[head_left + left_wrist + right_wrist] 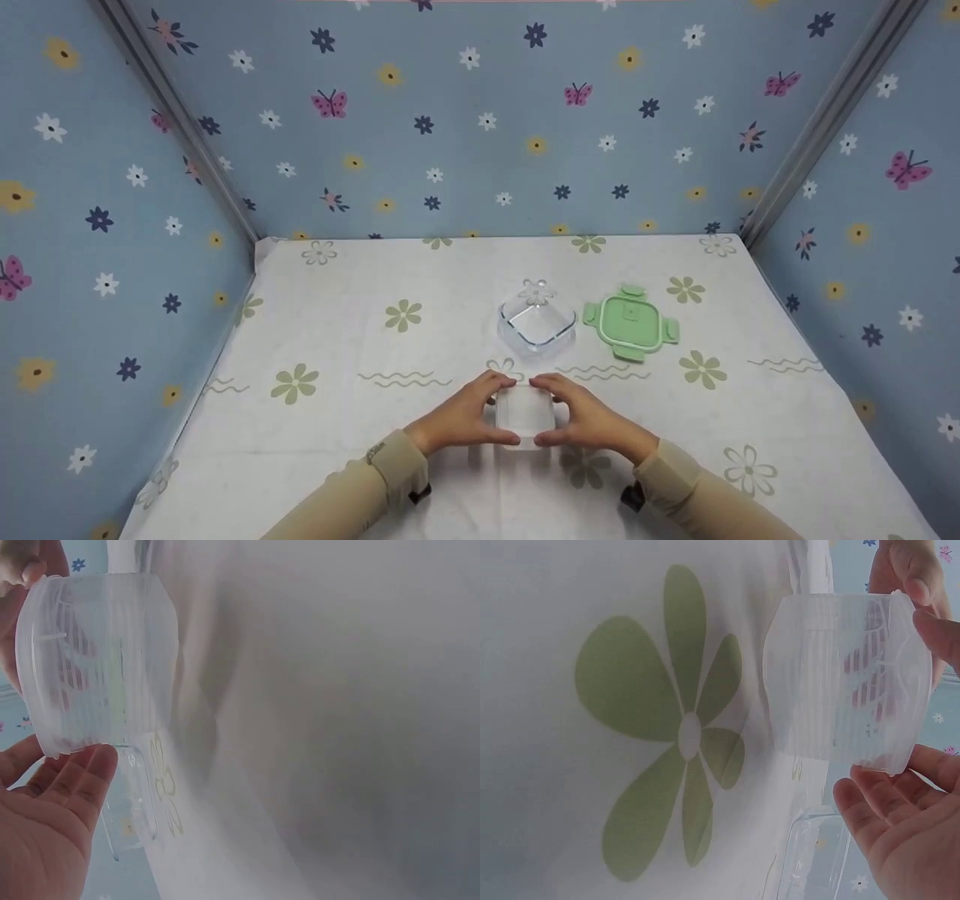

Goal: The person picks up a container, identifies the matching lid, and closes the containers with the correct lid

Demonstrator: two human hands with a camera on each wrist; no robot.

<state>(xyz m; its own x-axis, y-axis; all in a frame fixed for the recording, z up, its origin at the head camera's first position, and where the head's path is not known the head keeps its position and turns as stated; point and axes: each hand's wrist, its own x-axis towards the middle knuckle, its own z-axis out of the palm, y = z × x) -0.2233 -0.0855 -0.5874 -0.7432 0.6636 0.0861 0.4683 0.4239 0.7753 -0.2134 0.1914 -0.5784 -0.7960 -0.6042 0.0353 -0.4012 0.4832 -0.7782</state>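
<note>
Translucent plastic makes up the ribbed box [525, 412] held between the person's two hands, about midway between the table's left and right edges and well toward the person from the far edge. From where I stand, the left hand [466, 414] curls round one side and the right hand [592, 420] round the other, each with its thumb at a near corner and its fingers at the far part of the side, gripping it. I can't tell whether its base touches the flowered white tablecloth [315, 442]. Just beyond the hands, toward the far edge, a clear glass dish [535, 346] stands upright and uncovered, one corner facing the person. Beside it, toward the table's far right corner, a green lid [631, 322] lies flat with its four flaps spread outward.
</note>
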